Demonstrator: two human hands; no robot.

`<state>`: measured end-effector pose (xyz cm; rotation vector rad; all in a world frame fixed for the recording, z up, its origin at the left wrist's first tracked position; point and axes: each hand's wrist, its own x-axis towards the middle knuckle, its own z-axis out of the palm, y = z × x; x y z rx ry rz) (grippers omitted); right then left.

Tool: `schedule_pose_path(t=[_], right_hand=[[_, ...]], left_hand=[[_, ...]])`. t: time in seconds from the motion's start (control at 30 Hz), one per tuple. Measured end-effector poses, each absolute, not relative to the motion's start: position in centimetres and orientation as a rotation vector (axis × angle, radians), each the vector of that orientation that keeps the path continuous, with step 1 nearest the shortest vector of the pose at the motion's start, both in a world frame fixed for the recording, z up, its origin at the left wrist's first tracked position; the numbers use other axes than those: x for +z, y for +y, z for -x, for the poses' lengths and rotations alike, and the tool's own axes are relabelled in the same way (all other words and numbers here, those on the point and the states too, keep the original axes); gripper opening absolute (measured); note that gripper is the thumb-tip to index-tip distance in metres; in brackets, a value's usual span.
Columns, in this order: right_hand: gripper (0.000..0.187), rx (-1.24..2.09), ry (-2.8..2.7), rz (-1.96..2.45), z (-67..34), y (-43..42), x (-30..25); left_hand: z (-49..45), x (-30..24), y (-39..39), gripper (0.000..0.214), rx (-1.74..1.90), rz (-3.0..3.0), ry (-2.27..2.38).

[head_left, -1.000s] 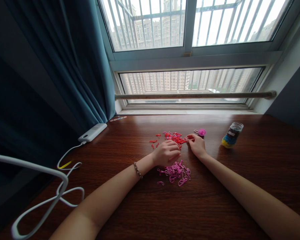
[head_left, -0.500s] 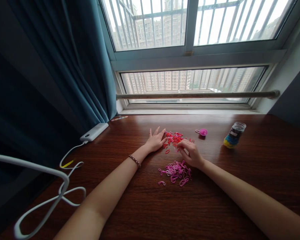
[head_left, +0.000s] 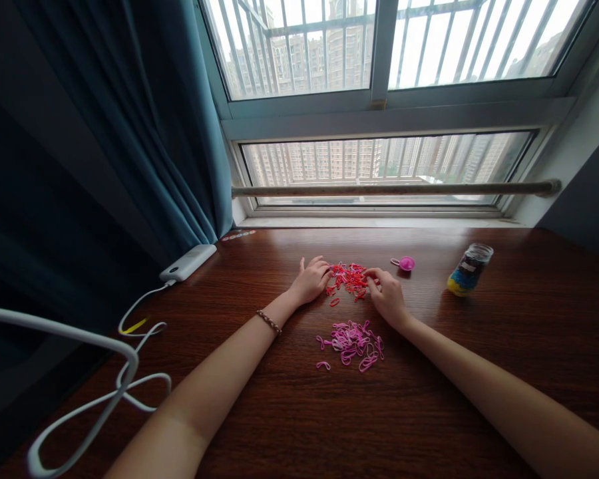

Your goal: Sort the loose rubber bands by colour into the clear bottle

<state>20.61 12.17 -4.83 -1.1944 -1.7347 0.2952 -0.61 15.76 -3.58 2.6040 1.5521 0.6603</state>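
A pile of small red rubber bands (head_left: 348, 279), with some pink among them, lies on the brown wooden table between my hands. My left hand (head_left: 310, 281) rests at the pile's left edge, its fingers bent a little and touching the outer bands. On the opposite side my right hand (head_left: 388, 298) has its fingertips at the pile's right edge; thumb and fingers look apart, and nothing shows between them. Nearer to me is a separate heap of pink rubber bands (head_left: 357, 342), which neither hand touches. One pink band (head_left: 323, 365) lies loose to its left.
Behind my right hand sits a small pink cup with a handle (head_left: 406, 264). A glass jar (head_left: 469, 269) with blue and yellow contents stands farther right. At left are a white power bank (head_left: 188, 263), its white cable (head_left: 130, 372) and a blue curtain (head_left: 180, 133). A window borders the back.
My right hand has moved right, from over the red bands to the pile's right edge. The fingers of my left hand have drawn in slightly. The pink heap has stayed put.
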Motion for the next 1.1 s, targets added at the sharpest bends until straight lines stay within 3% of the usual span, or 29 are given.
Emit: schedule_pose_path(t=[0.23,0.47,0.87,0.97,1.1], right_hand=[[0.021,0.282,-1.836,1.275,-20.8,12.6,-5.5],[0.023,0.280,-1.835,1.271,-21.0,12.9,-6.2],[0.019,0.312,-1.857,1.326,-20.8,12.8,-5.6],[0.020,0.357,-1.839,1.322,-20.8,12.7,-5.4],[0.019,0.406,-1.849,1.259,-20.8,12.6,-5.4]], left_hand=[[1.1,-4.1,16.4,0.022,0.982,-2.616,1.615],[0.3,-3.5,15.4,0.011,1.296,-2.587,1.320],[-4.2,-2.5,9.9,0.022,0.825,-3.133,0.214],[-3.9,-2.6,10.2,0.022,0.890,-3.096,0.343],[-3.0,-2.8,11.6,0.019,1.210,-2.823,0.982]])
